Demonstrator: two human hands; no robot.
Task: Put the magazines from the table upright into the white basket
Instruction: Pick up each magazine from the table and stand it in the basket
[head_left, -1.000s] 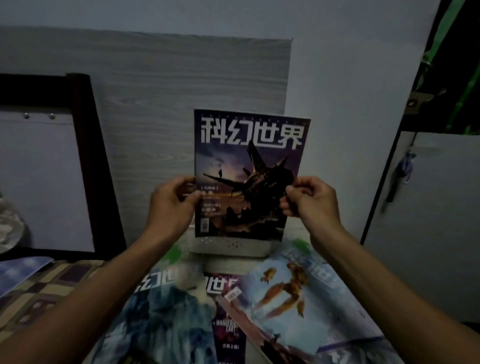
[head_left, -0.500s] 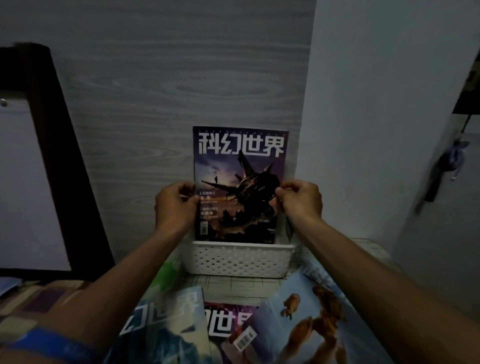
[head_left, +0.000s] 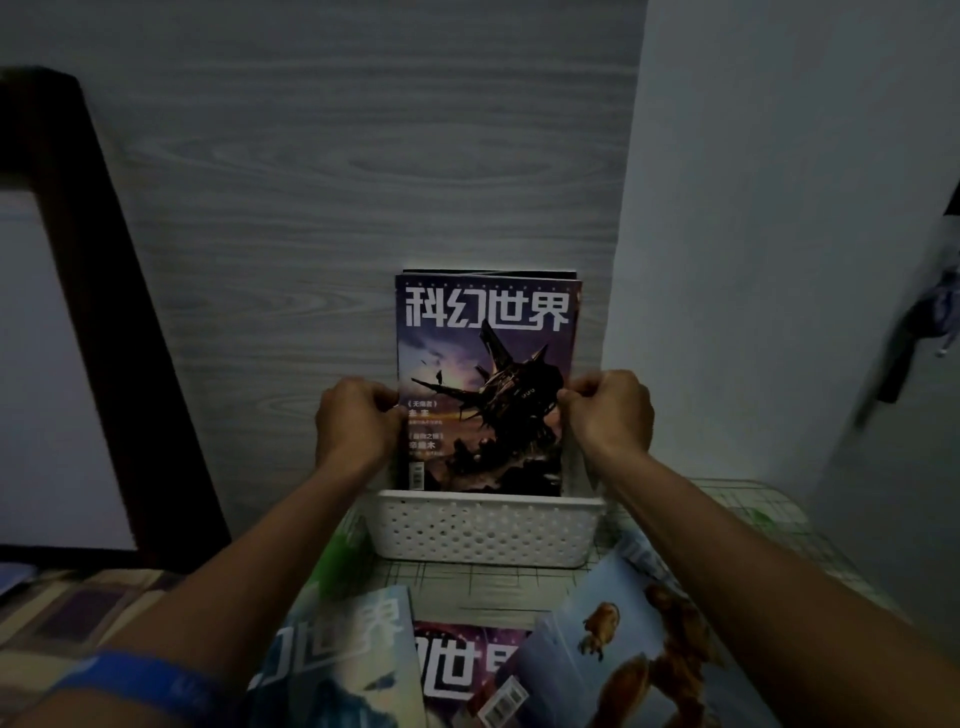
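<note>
A purple magazine (head_left: 485, 364) with a dark spaceship on its cover stands upright in the white basket (head_left: 483, 530), its lower edge hidden behind the basket's front wall. My left hand (head_left: 353, 423) pinches its left edge and my right hand (head_left: 610, 415) pinches its right edge. The top of another magazine (head_left: 488, 272) shows just behind it. Three more magazines lie flat on the table in front: a pale blue one (head_left: 337, 660), a purple one (head_left: 462, 670) and a light blue one (head_left: 623, 644) with an orange figure.
The basket stands against a grey wood-grain panel (head_left: 363, 182), with a white wall (head_left: 779, 208) to the right. A dark wooden frame (head_left: 104, 260) rises at left. The table (head_left: 727, 509) carries a grid-patterned cloth; a checked fabric (head_left: 78, 597) lies at lower left.
Both hands have lowered the purple magazine from in front of me down into the white basket, and the view has moved closer to it.
</note>
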